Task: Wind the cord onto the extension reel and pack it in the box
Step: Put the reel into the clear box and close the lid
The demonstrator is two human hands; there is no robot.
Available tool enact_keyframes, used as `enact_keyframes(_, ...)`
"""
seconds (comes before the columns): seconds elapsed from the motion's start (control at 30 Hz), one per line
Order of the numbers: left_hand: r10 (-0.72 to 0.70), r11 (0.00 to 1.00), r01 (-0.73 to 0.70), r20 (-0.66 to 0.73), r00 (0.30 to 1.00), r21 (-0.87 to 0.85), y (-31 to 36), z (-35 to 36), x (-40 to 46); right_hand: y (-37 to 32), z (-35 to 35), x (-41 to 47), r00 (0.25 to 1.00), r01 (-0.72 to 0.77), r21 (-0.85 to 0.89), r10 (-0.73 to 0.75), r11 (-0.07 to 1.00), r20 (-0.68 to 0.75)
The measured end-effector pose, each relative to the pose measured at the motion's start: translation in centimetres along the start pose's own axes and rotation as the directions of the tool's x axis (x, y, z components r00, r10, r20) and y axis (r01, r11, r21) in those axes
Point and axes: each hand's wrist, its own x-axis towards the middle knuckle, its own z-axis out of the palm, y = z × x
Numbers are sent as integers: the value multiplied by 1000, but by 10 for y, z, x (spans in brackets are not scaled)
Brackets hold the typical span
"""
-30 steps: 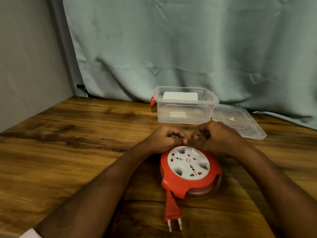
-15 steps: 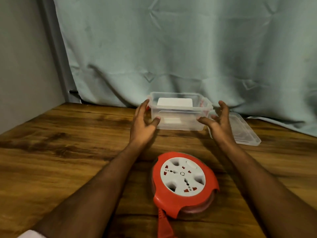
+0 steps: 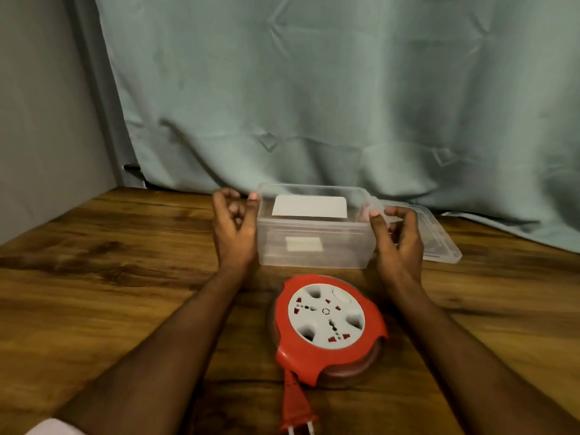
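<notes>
The red extension reel [image 3: 328, 318] with a white socket face lies flat on the wooden table, near the front. Its cord looks wound in, and the red plug [image 3: 295, 409] sticks out toward me. Just behind it stands the clear plastic box [image 3: 314, 246], open at the top. My left hand [image 3: 233, 227] grips the box's left end, thumb at the rim corner. My right hand [image 3: 397, 240] grips the right end, thumb on the rim and fingers curled behind. The box's red latches are hidden by my hands.
The clear lid [image 3: 439, 243] lies flat to the right of the box, partly behind my right hand. A white card [image 3: 309, 206] lies inside the box. A grey-green curtain [image 3: 314, 105] hangs along the back edge, with a wall on the left.
Both hands left the reel, reached back to the box and now grip its two ends. The box now stands closer to the reel.
</notes>
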Motion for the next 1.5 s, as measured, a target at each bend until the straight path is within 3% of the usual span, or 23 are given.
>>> enact_keyframes(0.07, -41, 994, 40, -11, 999, -106, 6, -5, -4, -3, -7, -4, 1000, 23, -65, -23, 998, 7)
enact_keyframes(0.23, -136, 978, 142, 54, 989, -155, 10, -16, -13, -16, -16, -9, 997, 17, -132, -7, 991, 80)
enact_keyframes(0.33, 15, 1000, -16, -17, 1000, -16, 18, -22, -16, -26, -18, -14, 992, -34, -141, 50, 989, 112)
enact_keyframes(0.43, 30, 995, -10, -195, 980, 102, 18, -26, -11, -31, -27, -17, 978, -93, -389, 157, 917, 136)
enact_keyframes(0.5, -76, 991, 98, -225, 972, 90, 10, -28, -7, -39, -35, -21, 930, -197, -477, 317, 856, 185)
enact_keyframes(0.53, -158, 986, 165, -174, 972, 27, 8, -27, -6, -44, -41, -27, 889, -225, -507, 389, 832, 243)
enact_keyframes(0.63, -366, 910, 367, 43, 930, -196, -1, -19, -1, -58, -55, -51, 736, -71, -665, 488, 744, 468)
enact_keyframes(0.73, -388, 890, 400, 96, 917, -219, 1, -14, -2, -58, -56, -61, 671, 58, -693, 486, 719, 560)
enact_keyframes(0.93, -405, 872, 423, 121, 906, -248, 1, -10, -8, -66, -61, -60, 542, -89, -590, 536, 802, 647)
enact_keyframes(1.1, -384, 890, 400, 115, 916, -218, 1, -11, -8, -69, -59, -59, 594, -248, -471, 517, 847, 617)
enact_keyframes(1.23, -354, 910, 365, 91, 931, -194, 3, -11, -10, -79, -59, -60, 636, -284, -312, 422, 907, 646)
enact_keyframes(1.33, -350, 914, 361, 88, 933, -184, 2, -10, -10, -98, -61, -48, 720, -99, -312, 284, 945, 633)
enact_keyframes(1.5, -365, 913, 371, 62, 929, -171, 1, -9, -10, -162, -53, -11, 780, 191, -295, 38, 936, 625)
